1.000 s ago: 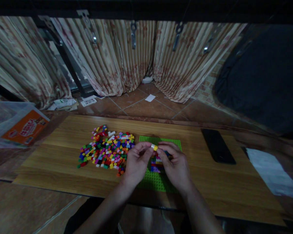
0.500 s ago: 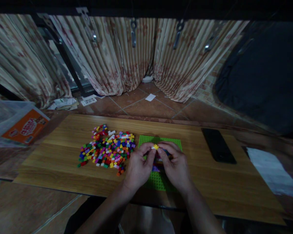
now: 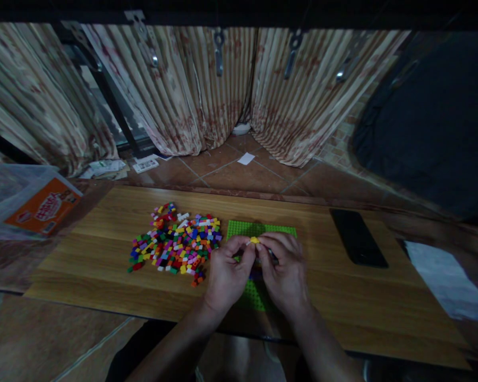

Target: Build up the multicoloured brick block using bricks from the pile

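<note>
Between the fingertips of both hands is a small yellow toy brick (image 3: 254, 240), with a bit of white beside it on the left. My left hand (image 3: 231, 268) pinches it from the left, and my right hand (image 3: 283, 265) grips it from the right with thumb and index finger. Both hands are over a green studded baseplate (image 3: 258, 297). Some coloured bricks on the plate show partly between the hands; most of that area is hidden. To the left, a heap of loose multicoloured bricks (image 3: 179, 244) is spread over the wooden table.
A black phone (image 3: 358, 237) lies on the wooden table (image 3: 103, 286), right of the baseplate. White paper (image 3: 446, 278) rests beyond the right edge. A clear plastic container with an orange label (image 3: 43, 209) stands at the left. Curtains (image 3: 199, 101) hang behind.
My right hand has turned slightly, its fingers closing nearer round the yellow brick. The brick stays at nearly the same spot. The view has shifted very slightly.
</note>
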A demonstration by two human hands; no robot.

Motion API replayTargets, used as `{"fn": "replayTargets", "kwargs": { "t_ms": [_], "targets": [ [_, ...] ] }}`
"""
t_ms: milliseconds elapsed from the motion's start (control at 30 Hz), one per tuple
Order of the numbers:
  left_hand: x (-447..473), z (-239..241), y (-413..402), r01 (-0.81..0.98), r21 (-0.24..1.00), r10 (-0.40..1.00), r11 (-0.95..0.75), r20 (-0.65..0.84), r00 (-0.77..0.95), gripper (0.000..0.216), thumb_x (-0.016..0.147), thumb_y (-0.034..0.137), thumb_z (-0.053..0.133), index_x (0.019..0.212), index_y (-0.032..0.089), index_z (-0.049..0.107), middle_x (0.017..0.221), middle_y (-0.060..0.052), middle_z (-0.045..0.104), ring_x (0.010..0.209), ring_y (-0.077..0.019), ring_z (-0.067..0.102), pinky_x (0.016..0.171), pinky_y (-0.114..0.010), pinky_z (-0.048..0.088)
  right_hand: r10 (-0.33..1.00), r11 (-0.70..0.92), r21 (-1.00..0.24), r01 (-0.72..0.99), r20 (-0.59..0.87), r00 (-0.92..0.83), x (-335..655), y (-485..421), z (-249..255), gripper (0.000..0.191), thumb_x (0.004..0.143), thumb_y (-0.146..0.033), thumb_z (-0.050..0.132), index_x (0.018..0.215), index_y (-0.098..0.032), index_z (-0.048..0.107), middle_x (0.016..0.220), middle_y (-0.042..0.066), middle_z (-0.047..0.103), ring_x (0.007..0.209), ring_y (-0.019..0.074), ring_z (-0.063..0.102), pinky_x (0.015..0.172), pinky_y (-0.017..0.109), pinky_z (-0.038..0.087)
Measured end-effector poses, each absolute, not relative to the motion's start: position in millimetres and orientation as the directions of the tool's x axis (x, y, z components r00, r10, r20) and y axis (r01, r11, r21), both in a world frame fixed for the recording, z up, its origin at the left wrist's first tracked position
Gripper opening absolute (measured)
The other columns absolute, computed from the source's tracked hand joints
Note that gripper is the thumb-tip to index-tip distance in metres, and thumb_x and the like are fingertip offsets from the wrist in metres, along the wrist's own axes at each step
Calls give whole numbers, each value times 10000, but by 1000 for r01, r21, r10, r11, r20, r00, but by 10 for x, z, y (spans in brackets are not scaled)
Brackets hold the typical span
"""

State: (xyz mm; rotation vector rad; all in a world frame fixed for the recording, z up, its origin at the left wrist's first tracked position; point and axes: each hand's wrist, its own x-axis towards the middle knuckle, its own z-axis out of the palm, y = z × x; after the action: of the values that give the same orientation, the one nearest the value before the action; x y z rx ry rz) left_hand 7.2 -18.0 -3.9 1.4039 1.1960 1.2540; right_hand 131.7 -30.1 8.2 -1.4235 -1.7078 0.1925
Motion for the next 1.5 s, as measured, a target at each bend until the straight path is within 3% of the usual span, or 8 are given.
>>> {"fn": "replayTargets", "kwargs": {
  "t_ms": [267, 467, 867, 1200, 1500],
  "targets": [
    [68, -13, -155, 59, 984, 985, -170, 168, 32, 164, 898, 316, 566, 927, 185, 661, 812, -17, 686, 752, -139, 640, 707, -232, 505, 886, 305, -745, 593, 451, 111, 1385, -273, 76, 173, 939, -300, 523, 940, -231, 681, 968, 55, 686, 941, 216, 598, 847, 406, 474],
    [35, -7, -129, -41, 991, 990, -128, 130, 50, 211, 894, 314, 580, 1044, 182, 649, 900, -34, 700, 759, -131, 660, 723, -233, 526, 895, 286, -766, 576, 428, 124, 1455, -259, 66, 169, 928, -322, 542, 949, -233, 684, 979, 52, 682, 952, 211, 603, 850, 393, 480],
    [2, -88, -58, 15, 998, 998, -57, 57, -2, 202, 868, 314, 596, 997, 171, 655, 844, -28, 676, 747, -144, 650, 681, -238, 526, 923, 227, -756, 614, 369, 113, 1802, -225, 45, 145, 880, -332, 605, 889, -232, 709, 995, 44, 677, 957, 203, 622, 895, 394, 477],
    [3, -164, -62, 47, 997, 998, -61, 60, 22, 199, 863, 310, 588, 997, 185, 665, 856, -30, 691, 739, -149, 649, 673, -247, 540, 937, 146, -636, 757, 334, 100, 1672, -271, 24, 134, 795, -280, 635, 698, -220, 704, 1070, 75, 673, 1014, 250, 584, 929, 449, 455],
    [-3, -164, -56, 59, 997, 998, -53, 52, 25, 210, 865, 319, 586, 1013, 189, 659, 861, -29, 689, 750, -155, 654, 675, -254, 550, 933, 84, -620, 780, 323, 156, 1568, -273, -18, 144, 799, -299, 642, 703, -227, 722, 1087, 77, 683, 1059, 274, 564, 965, 480, 426]
  ]
}}
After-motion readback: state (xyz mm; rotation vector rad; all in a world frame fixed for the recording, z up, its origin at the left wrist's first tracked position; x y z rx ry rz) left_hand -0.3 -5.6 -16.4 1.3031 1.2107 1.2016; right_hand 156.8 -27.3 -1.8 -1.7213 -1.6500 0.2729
